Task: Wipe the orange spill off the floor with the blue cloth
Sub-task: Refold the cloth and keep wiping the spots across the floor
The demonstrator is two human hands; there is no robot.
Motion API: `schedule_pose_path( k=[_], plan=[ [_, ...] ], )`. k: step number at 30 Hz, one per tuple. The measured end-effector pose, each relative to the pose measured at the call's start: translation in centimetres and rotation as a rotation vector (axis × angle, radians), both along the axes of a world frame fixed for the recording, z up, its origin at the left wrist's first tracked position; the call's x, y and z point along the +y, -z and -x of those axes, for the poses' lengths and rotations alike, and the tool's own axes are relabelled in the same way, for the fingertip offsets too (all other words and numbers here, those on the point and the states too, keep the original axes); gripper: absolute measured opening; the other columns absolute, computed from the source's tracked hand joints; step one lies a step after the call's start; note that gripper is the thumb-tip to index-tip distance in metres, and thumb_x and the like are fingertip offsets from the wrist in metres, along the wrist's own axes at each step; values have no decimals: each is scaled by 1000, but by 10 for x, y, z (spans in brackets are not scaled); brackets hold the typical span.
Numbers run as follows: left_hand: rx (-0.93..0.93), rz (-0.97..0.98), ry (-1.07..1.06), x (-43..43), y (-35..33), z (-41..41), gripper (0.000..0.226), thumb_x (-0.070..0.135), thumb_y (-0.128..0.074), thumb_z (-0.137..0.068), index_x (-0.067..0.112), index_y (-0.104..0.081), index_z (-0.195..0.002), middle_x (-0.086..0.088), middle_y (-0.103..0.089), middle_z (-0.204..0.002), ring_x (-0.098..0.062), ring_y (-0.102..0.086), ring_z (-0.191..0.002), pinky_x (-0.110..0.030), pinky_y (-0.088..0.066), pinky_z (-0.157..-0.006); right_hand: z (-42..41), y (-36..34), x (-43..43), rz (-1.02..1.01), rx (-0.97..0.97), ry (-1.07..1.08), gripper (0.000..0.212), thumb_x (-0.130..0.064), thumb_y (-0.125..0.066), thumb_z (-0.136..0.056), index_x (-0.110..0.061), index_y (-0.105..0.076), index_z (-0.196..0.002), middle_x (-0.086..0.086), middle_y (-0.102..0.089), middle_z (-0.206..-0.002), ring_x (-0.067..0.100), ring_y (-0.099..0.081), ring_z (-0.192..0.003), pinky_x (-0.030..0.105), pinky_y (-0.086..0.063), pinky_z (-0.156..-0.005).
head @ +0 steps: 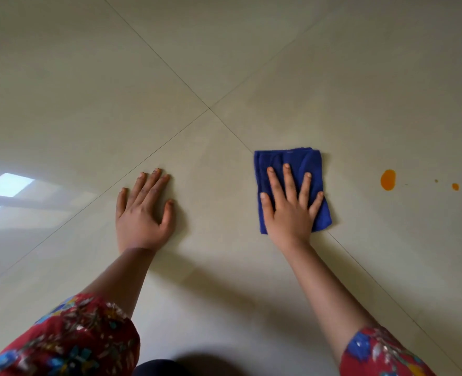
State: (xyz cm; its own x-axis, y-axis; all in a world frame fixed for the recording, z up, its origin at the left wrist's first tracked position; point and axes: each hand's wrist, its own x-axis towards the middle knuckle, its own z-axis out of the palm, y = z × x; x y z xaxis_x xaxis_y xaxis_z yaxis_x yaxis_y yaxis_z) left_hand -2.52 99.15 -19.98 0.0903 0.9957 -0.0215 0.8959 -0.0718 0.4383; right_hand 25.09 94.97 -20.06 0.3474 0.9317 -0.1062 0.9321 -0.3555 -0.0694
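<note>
A folded blue cloth (286,161) lies flat on the pale tiled floor, right of centre. My right hand (289,207) presses on it palm down, fingers spread, covering its lower middle. An orange spill (388,179) sits on the floor to the right of the cloth, apart from it, with a smaller orange drop (455,186) and a tiny speck further right. My left hand (143,213) rests flat on the bare floor to the left, fingers apart, holding nothing.
The floor (224,63) is large beige tiles with thin grout lines crossing just above the hands. A bright window reflection (4,185) shows at the left edge. Red floral sleeves (69,340) fill the bottom corners.
</note>
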Motion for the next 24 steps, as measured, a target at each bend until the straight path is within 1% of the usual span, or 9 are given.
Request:
schedule_pose_path(
  k=[3,6,8,10,12,15,19,21,24],
  plan=[
    [-4,-5,-2,0,0,-1,55,40,-42,-90,36,-41,-144,16,-32,-154,-6,-21,-146,-42,-17,-119,-49,-3,22,-40,-12,232,61,-65,-35,-87,-36,-44,-140,5,-40,-148,39,-28,-140,61,-22,-106],
    [0,-9,-7,0,0,-1,55,42,-41,-90,37,-40,-144,17,-31,-154,-5,-20,-146,-41,-16,-119,-72,-3,86,-9,85,392,63,-64,-30,-89,-36,-35,-145,7,-21,-158,40,-6,-146,67,-10,-110],
    [3,-6,-2,0,0,-1,55,43,-40,-90,36,-40,-145,17,-31,-154,-5,-20,-146,-41,-16,-119,-50,3,105,12,101,281,57,-55,-28,-96,-38,-22,-151,2,-7,-163,39,2,-147,66,-1,-112],
    [9,-11,1,0,0,-1,55,43,-39,-90,36,-40,-145,16,-32,-154,-7,-21,-146,-42,-17,-119,-14,6,84,-26,42,13,55,-47,-24,-98,-34,-22,-152,0,-13,-162,36,-8,-148,60,-4,-115],
    [14,-14,0,0,-1,-1,55,43,-39,-90,35,-40,-145,16,-32,-154,-7,-21,-146,-43,-17,-119,-1,7,39,-52,28,-183,54,-39,-24,-99,-27,-29,-151,1,-23,-160,31,-19,-147,53,-15,-116],
    [9,-10,-6,0,0,-1,55,41,-40,-90,35,-40,-145,16,-32,-154,-7,-22,-146,-43,-18,-118,-43,6,22,-53,57,-26,54,-34,-25,-99,-20,-34,-149,6,-28,-158,30,-25,-145,48,-22,-115],
    [12,-9,-6,-1,-1,-2,55,41,-41,-90,35,-40,-145,16,-32,-154,-7,-21,-146,-43,-18,-119,-88,4,99,-30,42,320,54,-35,-24,-101,-21,-22,-154,4,-15,-162,28,-12,-148,48,-11,-119],
    [9,-7,-10,0,-1,0,55,41,-41,-90,36,-40,-145,16,-32,-155,-6,-21,-146,-43,-18,-119,-71,-1,150,-36,70,300,55,-36,-27,-102,-22,-18,-154,3,-10,-163,28,-9,-149,48,-9,-119],
    [10,2,5,0,0,0,55,41,-41,-91,36,-39,-145,17,-31,-155,-6,-20,-146,-42,-17,-119,-6,1,172,-44,67,-5,55,-37,-25,-100,-24,-19,-154,0,-12,-162,26,-12,-148,47,-11,-118]
  ],
)
